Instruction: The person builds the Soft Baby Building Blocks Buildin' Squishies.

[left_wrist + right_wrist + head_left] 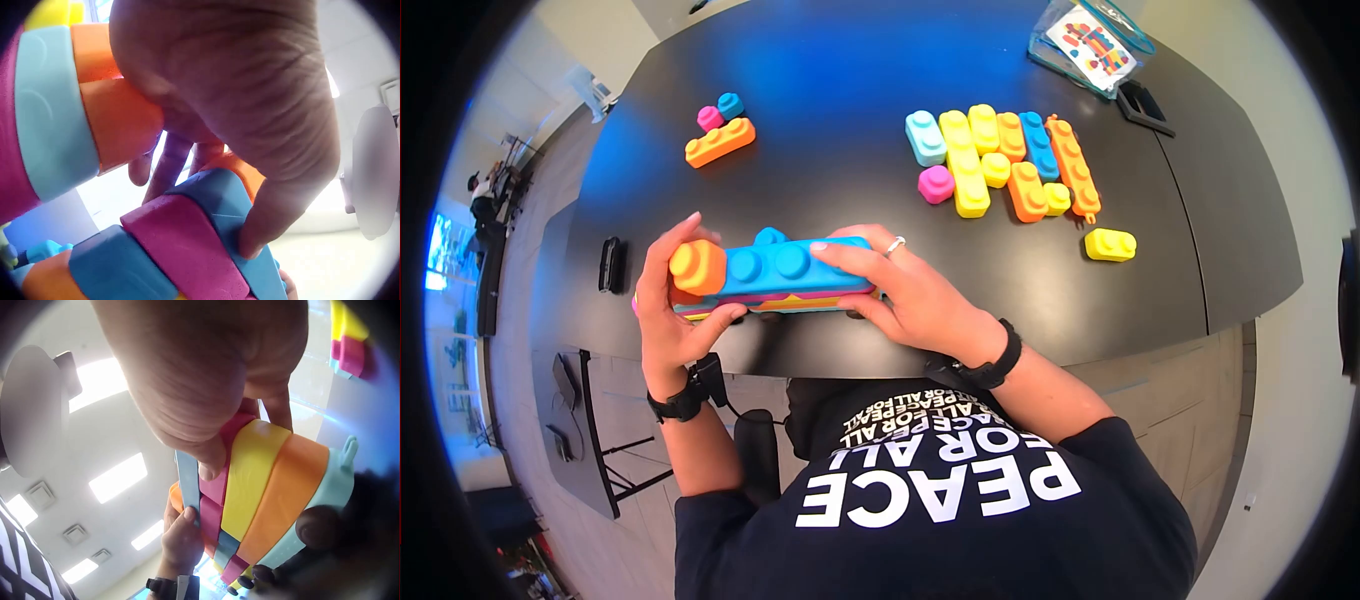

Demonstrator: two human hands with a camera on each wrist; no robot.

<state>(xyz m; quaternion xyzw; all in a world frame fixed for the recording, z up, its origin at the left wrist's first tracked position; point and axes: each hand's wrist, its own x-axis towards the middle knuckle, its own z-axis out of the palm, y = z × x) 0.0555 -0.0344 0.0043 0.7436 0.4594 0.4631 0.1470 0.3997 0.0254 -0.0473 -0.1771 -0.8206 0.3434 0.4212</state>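
Both hands hold a stack of soft toy building blocks [259, 481] near the table's front edge. A long blue block [772, 268] lies on top, with an orange block [699, 266] at its left end. My left hand [664, 325] grips the left end, thumb on the near side. My right hand [935, 305], with a ring, grips the right end, fingers over the blue block and thumb on the near side. Pink, yellow and orange layers sit above a pale teal base with a loop [349, 452] and dark round wheels [315, 526].
Several loose blocks [963, 165] lie together on the table [820, 140] at right, with a yellow block [1111, 245] apart. Orange, pink and teal blocks [720, 143] stand far left. A clear bag [1055, 45] is at the back right; a black object [610, 265] lies left.
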